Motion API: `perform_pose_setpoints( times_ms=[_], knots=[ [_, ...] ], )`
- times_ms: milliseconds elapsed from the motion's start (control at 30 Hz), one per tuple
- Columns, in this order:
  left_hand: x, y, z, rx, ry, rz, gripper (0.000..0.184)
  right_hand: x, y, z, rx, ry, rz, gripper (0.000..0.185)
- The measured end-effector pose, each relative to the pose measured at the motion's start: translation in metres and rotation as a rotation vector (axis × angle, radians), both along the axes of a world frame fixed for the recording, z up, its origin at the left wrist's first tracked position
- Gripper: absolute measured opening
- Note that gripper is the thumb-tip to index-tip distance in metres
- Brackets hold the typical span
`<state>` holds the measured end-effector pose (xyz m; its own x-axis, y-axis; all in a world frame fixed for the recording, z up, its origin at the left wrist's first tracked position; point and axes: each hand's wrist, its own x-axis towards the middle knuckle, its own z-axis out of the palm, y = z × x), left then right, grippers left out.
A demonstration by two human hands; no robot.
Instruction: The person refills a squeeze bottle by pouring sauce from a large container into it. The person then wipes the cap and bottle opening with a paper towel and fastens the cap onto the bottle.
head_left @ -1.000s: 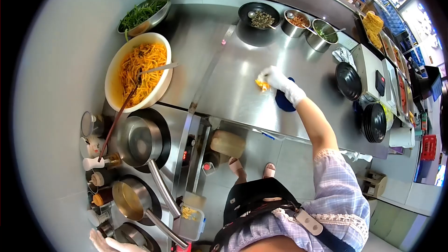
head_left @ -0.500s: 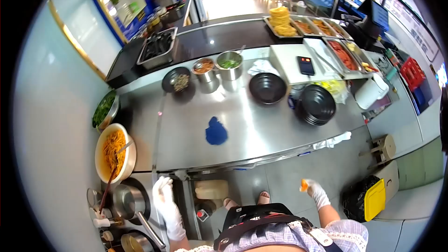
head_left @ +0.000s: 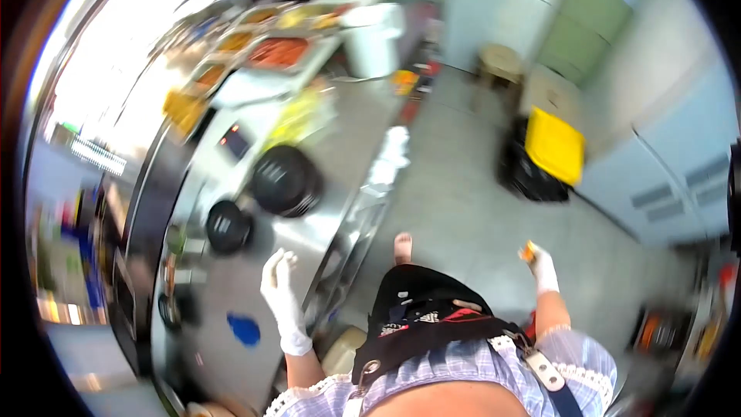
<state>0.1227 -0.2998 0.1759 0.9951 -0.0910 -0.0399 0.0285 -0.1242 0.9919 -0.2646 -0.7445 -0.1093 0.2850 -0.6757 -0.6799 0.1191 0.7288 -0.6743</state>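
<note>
My left hand (head_left: 282,293), in a white glove, is raised beside the front edge of the steel counter (head_left: 208,282). Its fingers are slightly bent and apart, with nothing seen in them. On the counter, below and left of that hand, lies a blue cloth (head_left: 244,328). My right hand (head_left: 543,266), also gloved, is out over the floor on my right. Its fingers are closed on a small orange piece (head_left: 528,250), too small and blurred to name. A black bowl (head_left: 228,227) and a stack of black bowls (head_left: 285,180) stand further along the counter.
Trays of food, one with red meat (head_left: 279,52), line the far side beside a white container (head_left: 372,40). A bin with a yellow lid (head_left: 556,145) and black bag stands on the floor (head_left: 455,185). Behind it is a stool (head_left: 500,63). Pale cabinets (head_left: 656,162) run along the right.
My view has swung to the right, so the counter now lies at my left and the bin is nearer the middle. The orange piece stays in my right hand. Much of the scene is blurred.
</note>
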Motion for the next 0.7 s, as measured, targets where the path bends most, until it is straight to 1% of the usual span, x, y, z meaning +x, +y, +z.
perform_pose_setpoints(
  times_ms=[33,67,133,167,200,233,267,300,333,367,400,433,467,533,567,633,700],
  knots=[
    [0.017,-0.020,-0.010,-0.031,0.035,-0.062,0.025,-0.005,-0.007,-0.026,-0.257,0.063,0.200,0.023],
    [0.034,-0.039,-0.022,-0.056,0.072,-0.106,0.026,0.007,-0.012,-0.024,-0.027,-0.108,-0.027,0.024],
    [0.066,-0.086,-0.043,-0.047,0.084,-0.199,0.027,0.033,-0.022,-0.004,-0.034,-0.030,-0.052,0.016],
    [0.076,-0.113,-0.046,-0.048,0.089,-0.241,0.027,0.040,-0.029,-0.001,-0.029,-0.021,-0.104,0.016],
    [0.081,-0.143,-0.042,-0.080,0.119,-0.280,0.027,0.042,-0.040,0.011,0.000,0.038,-0.150,0.016],
    [0.090,-0.170,-0.046,-0.089,0.141,-0.299,0.028,0.045,-0.049,0.010,0.030,0.087,-0.188,0.015],
    [0.098,-0.198,-0.049,-0.097,0.167,-0.311,0.028,0.046,-0.057,0.014,0.036,0.096,-0.216,0.015],
    [0.105,-0.225,-0.044,-0.060,0.216,-0.348,0.032,0.040,-0.062,0.013,0.050,0.136,-0.231,0.015],
    [0.116,-0.250,-0.049,-0.034,0.194,-0.408,0.032,0.034,-0.071,0.015,0.058,0.176,-0.237,0.016],
    [0.126,-0.274,-0.055,-0.044,0.228,-0.440,0.032,0.017,-0.082,0.003,0.056,0.185,-0.248,0.016],
    [0.135,-0.300,-0.059,-0.058,0.257,-0.474,0.033,-0.008,-0.093,-0.017,0.084,0.233,-0.211,0.017],
    [0.139,-0.324,-0.059,-0.069,0.265,-0.512,0.032,-0.021,-0.102,-0.027,0.116,0.281,-0.172,0.019],
    [0.142,-0.349,-0.055,-0.078,0.267,-0.574,0.030,-0.019,-0.106,-0.010,0.122,0.285,-0.179,0.019],
    [0.149,-0.391,-0.051,-0.070,0.268,-0.679,0.029,-0.022,-0.105,0.022,0.102,0.266,-0.398,0.022],
    [0.154,-0.410,-0.051,-0.098,0.267,-0.726,0.029,-0.030,-0.107,0.014,0.105,0.264,-0.414,0.022],
    [0.160,-0.441,-0.044,-0.092,0.250,-0.736,0.028,-0.044,-0.119,0.003,0.112,0.126,-0.607,0.024],
    [0.165,-0.468,-0.046,-0.103,0.234,-0.727,0.026,-0.049,-0.138,-0.010,0.146,0.150,-0.649,0.024]
  ],
)
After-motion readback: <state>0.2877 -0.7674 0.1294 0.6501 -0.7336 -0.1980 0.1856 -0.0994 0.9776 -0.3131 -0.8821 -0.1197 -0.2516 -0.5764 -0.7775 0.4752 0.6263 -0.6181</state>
